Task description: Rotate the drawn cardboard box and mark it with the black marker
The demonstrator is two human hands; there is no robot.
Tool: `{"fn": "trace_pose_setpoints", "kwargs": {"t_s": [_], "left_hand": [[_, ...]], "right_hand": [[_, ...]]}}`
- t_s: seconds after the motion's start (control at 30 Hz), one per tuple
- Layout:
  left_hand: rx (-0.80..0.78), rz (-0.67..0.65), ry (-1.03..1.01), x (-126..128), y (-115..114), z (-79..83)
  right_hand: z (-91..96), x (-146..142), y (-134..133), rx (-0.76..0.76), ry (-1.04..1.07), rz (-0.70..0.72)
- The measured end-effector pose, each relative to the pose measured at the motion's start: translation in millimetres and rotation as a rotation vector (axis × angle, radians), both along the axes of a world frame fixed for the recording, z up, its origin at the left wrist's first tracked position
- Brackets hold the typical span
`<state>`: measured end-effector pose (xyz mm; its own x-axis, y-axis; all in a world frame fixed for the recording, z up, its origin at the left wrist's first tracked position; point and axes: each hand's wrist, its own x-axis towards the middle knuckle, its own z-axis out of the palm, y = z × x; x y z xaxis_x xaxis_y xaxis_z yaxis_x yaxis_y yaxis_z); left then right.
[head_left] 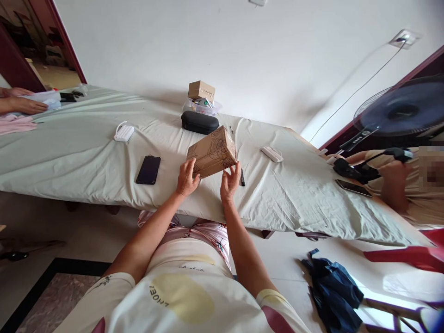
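Observation:
A brown cardboard box (211, 152) with dark scribbled line drawings on it is tilted above the cloth-covered table, between my hands. My left hand (188, 178) grips its near left corner, thumb at the lower edge and fingers on the side. With thumb and fingers, my right hand (231, 181) holds the near right corner. A black pen (242, 177) lies on the cloth just right of my right hand. Behind the box sits a black zip case (200, 122). A dark smartphone (148, 169) rests to the left of my left hand.
A white charger-like block (124, 132) lies at left, and another white block (272, 154) at right. Against the wall, a small carton (201, 90) sits on a clear plastic tub (208, 109). Another person's hands (26, 102) hold pale cloth at far left. A fan (398, 111) stands at right near another person.

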<state>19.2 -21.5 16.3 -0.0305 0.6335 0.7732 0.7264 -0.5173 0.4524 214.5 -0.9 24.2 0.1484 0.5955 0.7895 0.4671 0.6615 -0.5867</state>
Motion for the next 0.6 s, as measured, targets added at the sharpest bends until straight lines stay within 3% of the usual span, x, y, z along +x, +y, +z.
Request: {"fn": "trace_pose_setpoints", "kwargs": {"t_s": [0.23,0.6], "left_hand": [[-0.048,0.146,-0.130,-7.4,6.9,-9.8],[-0.133,0.100,-0.196,-6.6,17.0,-25.0]], "right_hand": [[-9.0,-21.8,-3.0,-0.144,-0.208,0.277],[-21.3,-17.5,1.3,-0.297,-0.377,0.115]]}}
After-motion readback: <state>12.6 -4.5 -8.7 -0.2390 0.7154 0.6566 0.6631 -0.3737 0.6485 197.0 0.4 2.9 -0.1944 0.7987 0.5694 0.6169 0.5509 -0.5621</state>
